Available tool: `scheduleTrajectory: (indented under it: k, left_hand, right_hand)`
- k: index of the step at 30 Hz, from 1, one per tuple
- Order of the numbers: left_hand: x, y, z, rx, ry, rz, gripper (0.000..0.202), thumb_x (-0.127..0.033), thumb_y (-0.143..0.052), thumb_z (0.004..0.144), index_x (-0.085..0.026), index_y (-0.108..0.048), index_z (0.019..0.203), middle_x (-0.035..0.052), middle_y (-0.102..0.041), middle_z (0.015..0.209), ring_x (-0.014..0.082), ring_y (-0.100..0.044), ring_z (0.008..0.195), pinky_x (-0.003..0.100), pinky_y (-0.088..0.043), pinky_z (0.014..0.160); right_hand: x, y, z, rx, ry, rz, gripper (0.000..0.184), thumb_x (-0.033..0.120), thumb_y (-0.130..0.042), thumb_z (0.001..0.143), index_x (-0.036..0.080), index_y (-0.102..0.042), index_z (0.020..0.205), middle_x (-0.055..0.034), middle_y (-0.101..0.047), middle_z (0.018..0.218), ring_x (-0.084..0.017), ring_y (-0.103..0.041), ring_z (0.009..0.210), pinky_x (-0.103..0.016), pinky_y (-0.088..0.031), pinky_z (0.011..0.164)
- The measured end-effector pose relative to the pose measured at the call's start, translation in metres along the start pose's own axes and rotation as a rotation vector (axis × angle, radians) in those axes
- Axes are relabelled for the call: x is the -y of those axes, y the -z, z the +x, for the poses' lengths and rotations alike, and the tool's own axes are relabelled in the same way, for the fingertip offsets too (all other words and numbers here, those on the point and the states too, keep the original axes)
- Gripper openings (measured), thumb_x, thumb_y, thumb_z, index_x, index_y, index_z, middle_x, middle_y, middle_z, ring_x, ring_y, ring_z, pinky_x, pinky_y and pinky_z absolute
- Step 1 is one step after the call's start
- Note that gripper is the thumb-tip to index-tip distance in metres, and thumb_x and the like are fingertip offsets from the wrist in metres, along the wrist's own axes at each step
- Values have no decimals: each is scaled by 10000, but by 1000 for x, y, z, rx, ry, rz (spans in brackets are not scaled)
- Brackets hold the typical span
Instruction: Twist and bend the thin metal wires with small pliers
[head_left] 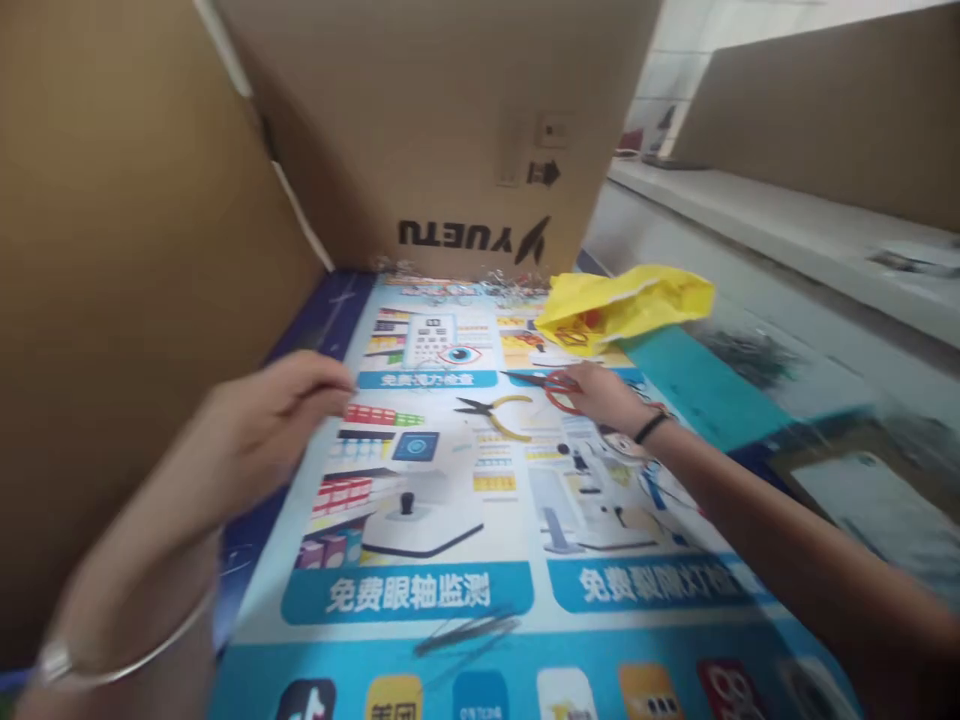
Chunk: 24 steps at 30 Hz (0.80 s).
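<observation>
My right hand, with a black band at the wrist, has its fingers at the handles of a pair of red-handled scissors. The dark blades point left, over the printed sheet. Just left of and below the scissors lie pliers with yellow handles, their jaws toward the left. My left hand is raised over the sheet's left side, thumb and forefinger pressed together; I cannot make out what is between them. Beneath both hands spreads a printed poster sheet with pictures and blue labels.
Cardboard panels stand at the left and the back. A yellow bag lies at the far right of the sheet. Thin shiny bits line the back panel's foot. A dark pile of thin pieces lies right. A white ledge runs along the wall.
</observation>
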<state>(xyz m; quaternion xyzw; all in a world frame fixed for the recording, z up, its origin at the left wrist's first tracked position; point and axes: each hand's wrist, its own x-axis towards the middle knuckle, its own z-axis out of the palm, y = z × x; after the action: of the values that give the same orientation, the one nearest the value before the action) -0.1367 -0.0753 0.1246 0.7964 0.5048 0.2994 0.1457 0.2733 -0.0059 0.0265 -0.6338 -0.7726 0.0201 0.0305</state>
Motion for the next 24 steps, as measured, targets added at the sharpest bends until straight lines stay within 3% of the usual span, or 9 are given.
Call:
scheduleTrajectory:
  k: [3, 6, 9, 10, 13, 16, 24]
  left_hand:
    - [-26, -26, 28, 177, 69, -271, 138, -294, -436, 857, -199, -527, 816, -29, -522, 733, 89, -456, 661, 216, -363, 597]
    - [-29, -51, 34, 326, 184, -600, 157, -298, -393, 867, -184, -497, 836, -22, -505, 717, 68, -385, 560, 214, -321, 535]
    - [-25, -69, 29, 444, 241, -811, 147, -301, -411, 859, -179, -485, 891, -11, -512, 743, 58, -371, 539, 211, -271, 505]
    - [-24, -74, 27, 475, 254, -858, 149, -304, -416, 859, -182, -478, 918, -8, -516, 757, 57, -370, 538, 211, -260, 501]
    - [-27, -84, 25, 540, 273, -958, 163, -308, -423, 861, -188, -452, 967, -7, -519, 766, 55, -373, 541, 214, -253, 507]
    - [-31, -90, 23, 584, 265, -1004, 160, -304, -424, 864, -189, -442, 973, -16, -512, 752, 53, -367, 533, 216, -246, 505]
    - [-33, -97, 20, 631, 238, -1024, 147, -269, -420, 866, -175, -452, 975, -15, -524, 757, 50, -397, 547, 209, -272, 506]
  right_hand:
    - [3, 4, 1, 31, 23, -82, 300, 153, -428, 820, 157, -607, 1060, -119, -616, 988, -198, -553, 923, -256, -382, 757]
    - [21, 17, -8, -50, 96, -162, 253, 187, -420, 837, 143, -650, 934, -134, -624, 893, -218, -552, 890, -294, -386, 758]
    - [55, 32, -23, -159, 180, 34, 250, 255, -410, 862, 178, -644, 905, -88, -638, 869, -192, -562, 828, -284, -403, 722]
    - [68, 37, -28, -132, 254, 157, 249, 266, -401, 871, 201, -639, 911, -60, -642, 880, -170, -567, 816, -268, -408, 713]
    - [106, 46, -40, -123, 384, 453, 216, 293, -423, 873, 223, -627, 864, -17, -646, 855, -136, -571, 772, -246, -415, 685]
    - [130, 47, -45, -139, 448, 565, 208, 303, -436, 875, 215, -624, 860, -18, -638, 812, -133, -560, 753, -255, -408, 691]
    - [143, 37, -43, -170, 373, 665, 165, 192, -489, 802, 188, -582, 667, 17, -568, 637, -90, -498, 600, -204, -360, 557]
